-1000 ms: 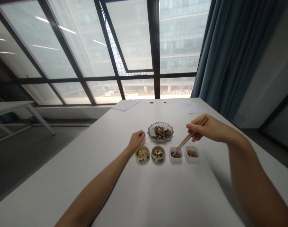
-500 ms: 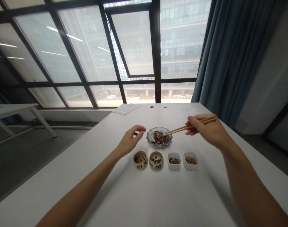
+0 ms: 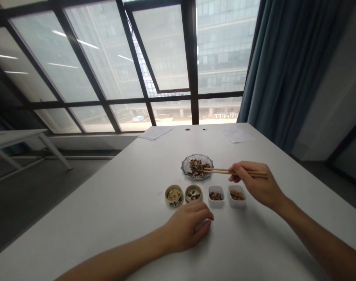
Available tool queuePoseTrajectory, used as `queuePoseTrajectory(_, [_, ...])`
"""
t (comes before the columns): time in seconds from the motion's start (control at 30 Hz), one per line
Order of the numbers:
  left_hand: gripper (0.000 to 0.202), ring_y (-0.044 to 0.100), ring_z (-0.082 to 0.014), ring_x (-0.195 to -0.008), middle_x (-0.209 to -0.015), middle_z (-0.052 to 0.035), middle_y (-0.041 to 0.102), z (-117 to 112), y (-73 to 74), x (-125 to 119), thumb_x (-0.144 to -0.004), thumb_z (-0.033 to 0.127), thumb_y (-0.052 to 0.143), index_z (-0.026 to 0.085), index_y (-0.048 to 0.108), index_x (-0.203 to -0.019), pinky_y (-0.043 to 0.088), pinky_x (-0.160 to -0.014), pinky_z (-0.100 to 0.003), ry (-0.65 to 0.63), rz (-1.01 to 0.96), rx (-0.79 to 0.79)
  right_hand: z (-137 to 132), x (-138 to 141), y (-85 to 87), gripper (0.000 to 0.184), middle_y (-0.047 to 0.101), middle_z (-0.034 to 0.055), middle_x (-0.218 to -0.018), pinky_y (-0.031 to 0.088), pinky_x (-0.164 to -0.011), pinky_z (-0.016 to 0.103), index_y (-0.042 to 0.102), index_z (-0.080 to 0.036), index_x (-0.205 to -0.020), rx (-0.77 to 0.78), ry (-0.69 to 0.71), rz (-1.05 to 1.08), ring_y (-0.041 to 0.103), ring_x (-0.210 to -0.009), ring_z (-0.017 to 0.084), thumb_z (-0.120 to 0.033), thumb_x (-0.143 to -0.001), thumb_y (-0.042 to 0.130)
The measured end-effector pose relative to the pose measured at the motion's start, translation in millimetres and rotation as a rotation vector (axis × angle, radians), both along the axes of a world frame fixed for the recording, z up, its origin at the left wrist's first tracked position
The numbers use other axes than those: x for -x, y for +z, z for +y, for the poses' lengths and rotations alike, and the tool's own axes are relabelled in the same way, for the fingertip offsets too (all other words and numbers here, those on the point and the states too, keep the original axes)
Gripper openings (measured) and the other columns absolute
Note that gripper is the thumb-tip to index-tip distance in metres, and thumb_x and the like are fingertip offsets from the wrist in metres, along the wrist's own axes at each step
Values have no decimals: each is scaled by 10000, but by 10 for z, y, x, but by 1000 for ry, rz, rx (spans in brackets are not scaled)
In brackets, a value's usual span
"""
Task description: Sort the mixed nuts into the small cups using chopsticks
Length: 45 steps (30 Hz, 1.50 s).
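Note:
My right hand grips a pair of wooden chopsticks. Their tips reach into the heap of mixed nuts and seeds in a scalloped glass dish. My left hand is low over the table in front of the containers, fingers loosely curved and apart, with nothing in it. Just beyond it stand two round cream bowls with dark characters: the left bowl holds pale nuts, the right bowl dark seeds. To their right, one square white cup contains brown pieces, the other white cup tan ones.
The white table runs away toward the windows. Papers lie at its far left and another sheet at its far right. A small dark round thing is near the far edge. A blue curtain hangs at right.
My left hand has moved from beside the glass dish down and right, to the near side of the bowls. My right hand has lowered, and the chopsticks now lie flatter, tips in the dish.

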<state>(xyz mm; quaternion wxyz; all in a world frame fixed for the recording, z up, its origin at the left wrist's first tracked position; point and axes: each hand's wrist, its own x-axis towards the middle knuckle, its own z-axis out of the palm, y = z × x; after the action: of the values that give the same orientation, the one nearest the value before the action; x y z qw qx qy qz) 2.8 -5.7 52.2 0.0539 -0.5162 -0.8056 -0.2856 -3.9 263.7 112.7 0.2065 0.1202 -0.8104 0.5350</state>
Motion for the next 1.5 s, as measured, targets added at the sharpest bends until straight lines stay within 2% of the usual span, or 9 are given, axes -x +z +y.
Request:
queuePoseTrajectory(0.1, [268,679,-247,-1126,-1180,-106,734,172,-214,-22,-953,229,579,226,638,-1214,559,-997,-359,-205,9,47,67,56,-6,435,778,79,-738,637,-619,347,803,-212,-862,102,-40,-40,761,-659,248,-604,-961,643])
queuePoseTrajectory(0.17, [378,570,-287,-1371,-1415,-110,659,238,-347,-41,-990,346,599,224,602,-1348,467,-1174,-410,-339,71,115,82,97,23,450,779,85,-732,647,-618,351,808,-207,-866,121,-56,-42,763,-653,251,-625,-941,660])
queuePoseTrajectory(0.3, [393,370,-262,-1547,-1621,-3,480,319,-591,-50,-1104,358,417,265,613,-1431,337,-1281,-403,-444,287,257,60,221,124,490,775,93,-695,654,-600,337,809,-190,-835,119,-62,-42,762,-621,246,-656,-912,681])
queuePoseTrajectory(0.43, [453,316,-231,-1572,-1655,60,414,387,-769,11,-1124,416,334,332,587,-1491,363,-1263,-394,-450,489,302,21,419,237,527,776,101,-686,658,-569,311,804,-162,-822,193,-63,-45,770,-605,242,-680,-869,720])
queuePoseTrajectory(0.53, [451,307,-251,-1576,-1670,49,391,399,-815,65,-1124,414,351,343,550,-1522,381,-1246,-445,-435,591,306,1,578,310,565,777,110,-697,649,-532,277,790,-131,-795,250,-65,-59,768,-586,231,-696,-812,768])
queuePoseTrajectory(0.77, [460,387,-259,-1538,-1682,34,372,357,-910,122,-1134,417,317,372,501,-1553,427,-1214,-443,-382,610,323,14,899,370,635,763,124,-670,625,-482,243,770,-113,-745,325,-94,-111,752,-541,219,-745,-714,812])
queuePoseTrajectory(1.2, [409,410,-272,-1523,-1643,5,439,397,-738,85,-1131,379,371,301,579,-1475,356,-1257,-483,-414,255,344,-34,1074,142,545,737,95,-609,609,-501,258,760,-119,-768,251,-15,-140,733,-525,202,-661,-830,763])
queuePoseTrajectory(1.37, [496,307,-314,-1570,-1671,-52,392,398,-635,58,-1103,485,427,242,528,-1523,255,-1286,-566,-446,15,342,-181,1046,55,449,749,88,-643,596,-534,278,762,-134,-792,109,69,-143,727,-553,201,-559,-921,696])
queuePoseTrajectory(1.5, [516,251,-312,-1590,-1681,-71,374,388,-587,37,-1097,491,439,234,506,-1538,168,-1305,-571,-452,-109,322,-250,1048,-16,425,752,87,-654,594,-541,289,762,-143,-783,33,58,-156,726,-559,208,-520,-949,661])
